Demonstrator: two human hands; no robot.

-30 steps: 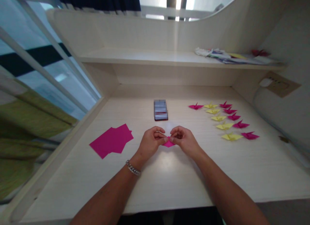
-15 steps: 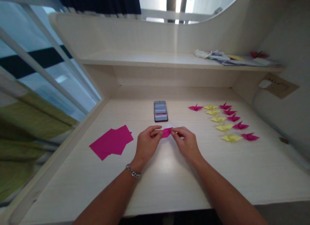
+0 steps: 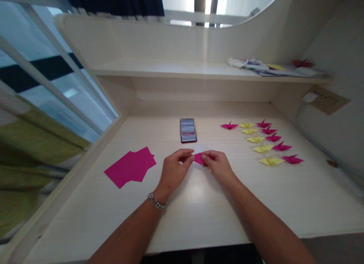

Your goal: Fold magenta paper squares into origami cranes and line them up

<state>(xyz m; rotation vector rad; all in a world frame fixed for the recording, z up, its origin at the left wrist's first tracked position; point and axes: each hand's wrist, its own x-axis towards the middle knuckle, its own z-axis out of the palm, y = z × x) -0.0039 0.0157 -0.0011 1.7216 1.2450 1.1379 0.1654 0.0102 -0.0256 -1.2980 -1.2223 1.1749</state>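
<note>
A small folded piece of magenta origami paper (image 3: pixel 198 158) is held between my two hands, just above the desk. My left hand (image 3: pixel 176 167) pinches its left end between thumb and fingers. At the other end, my right hand (image 3: pixel 218 164) grips it, the thumb pressed on its face. Fingers cover part of the folds. To the left lie overlapping magenta paper sheets (image 3: pixel 129 167). Off to the right stand folded paper cranes, several yellow ones (image 3: pixel 272 161) beside several magenta ones (image 3: pixel 292 159).
A phone (image 3: pixel 188 130) with a blurred screen lies behind my hands. Papers (image 3: pixel 264 68) rest on the shelf (image 3: pixel 170 70) at the back. On the right wall a plug sits in a socket plate (image 3: pixel 327 100), its cable trailing down. White bars (image 3: pixel 54 63) stand at the left.
My right thumb has moved onto the face of the folded paper, and the paper has turned slightly. Both hands have shifted a little to the right at the fingertips.
</note>
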